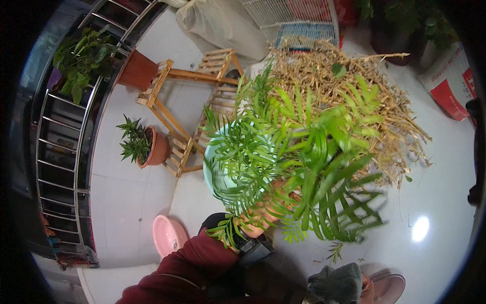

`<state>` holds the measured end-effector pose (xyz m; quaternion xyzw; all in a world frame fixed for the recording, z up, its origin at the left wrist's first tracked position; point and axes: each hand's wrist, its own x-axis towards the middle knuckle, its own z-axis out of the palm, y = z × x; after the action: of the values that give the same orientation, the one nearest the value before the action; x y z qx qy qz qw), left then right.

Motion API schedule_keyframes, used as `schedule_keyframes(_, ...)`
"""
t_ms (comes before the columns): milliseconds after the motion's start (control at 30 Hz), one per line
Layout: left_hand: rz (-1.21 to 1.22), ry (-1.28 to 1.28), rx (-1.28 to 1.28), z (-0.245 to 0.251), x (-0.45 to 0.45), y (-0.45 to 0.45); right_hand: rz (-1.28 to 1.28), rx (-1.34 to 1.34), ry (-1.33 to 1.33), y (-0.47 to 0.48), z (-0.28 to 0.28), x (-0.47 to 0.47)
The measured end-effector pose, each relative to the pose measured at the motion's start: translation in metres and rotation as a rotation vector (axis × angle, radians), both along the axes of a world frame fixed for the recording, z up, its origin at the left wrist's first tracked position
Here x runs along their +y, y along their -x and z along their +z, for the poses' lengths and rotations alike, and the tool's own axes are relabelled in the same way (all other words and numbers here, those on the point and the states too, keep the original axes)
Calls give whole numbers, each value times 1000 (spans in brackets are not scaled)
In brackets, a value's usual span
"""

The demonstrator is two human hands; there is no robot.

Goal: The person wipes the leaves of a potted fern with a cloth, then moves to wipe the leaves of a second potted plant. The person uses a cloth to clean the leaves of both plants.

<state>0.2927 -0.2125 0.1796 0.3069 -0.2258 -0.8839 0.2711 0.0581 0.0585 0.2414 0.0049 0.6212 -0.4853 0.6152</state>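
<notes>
A leafy parlor-palm-like plant [319, 182] spreads its green fronds across the middle of my view. From the lower left, my left arm in a maroon sleeve [190, 266] reaches in among them. My left hand [260, 218] is closed about the plant's stems, its fingertips largely covered by leaves. A dark grey device [256, 249] is at the wrist. Fronds on the right look blurred. Behind the foliage is a pale turquoise basin [209, 171], partly covered. My right hand is out of view.
A heap of dry stalks [341, 72] lies beyond the plant. Wooden slatted shelving [172, 121] stands left, near a potted succulent [153, 148] and a terracotta pot [136, 70]. A pink basin [169, 237], wire cage [296, 19], sacks [224, 26] and grey cloth-like item [336, 283] are around.
</notes>
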Motion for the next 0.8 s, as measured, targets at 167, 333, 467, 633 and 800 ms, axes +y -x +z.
schedule_keyframes(167,-59,33,83,14,17,-3,96,-101,-58,-21,-3,-31)
schedule_keyframes(333,-79,-13,112,36,13,-12,137,-131,-94,-52,11,-73)
schedule_keyframes(467,-39,-82,116,52,5,-27,163,-146,-118,-73,27,-95)
schedule_keyframes(633,94,-208,73,67,-3,-44,166,-167,-167,-100,58,-115)
schedule_keyframes(800,279,-333,-3,106,-17,-79,202,-193,-225,-127,108,-156)
